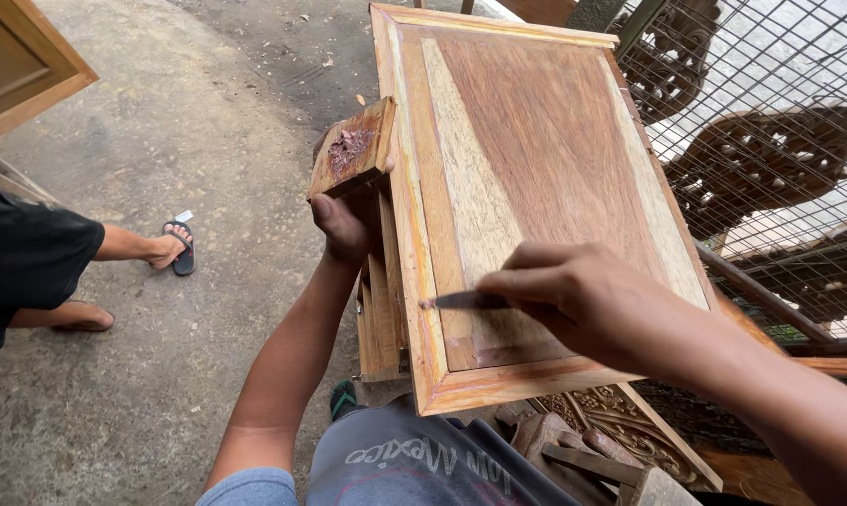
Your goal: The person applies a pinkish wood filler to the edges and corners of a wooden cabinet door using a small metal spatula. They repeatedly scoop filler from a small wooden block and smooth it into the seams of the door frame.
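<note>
I read the rectangular framed wooden door panel (527,178) as lying flat on a stack of timber, directly ahead of the person, its near corner over the lap. The work in hand appears to be filling seams with putty. Judged from the surface, reddish smears already mark the near-left frame corner; the far rails and right edge show no such smears, so most of the perimeter probably remains.

The right hand (573,295) reaches in from the right, forearm angled down, fingers pinched closed around a narrow flat metal blade (461,301) whose tip meets the left inner groove. The left hand (344,220) is raised beside the panel's left edge, fingers wrapped under a small square wooden block carrying reddish-brown putty (353,150), held tilted.
</note>
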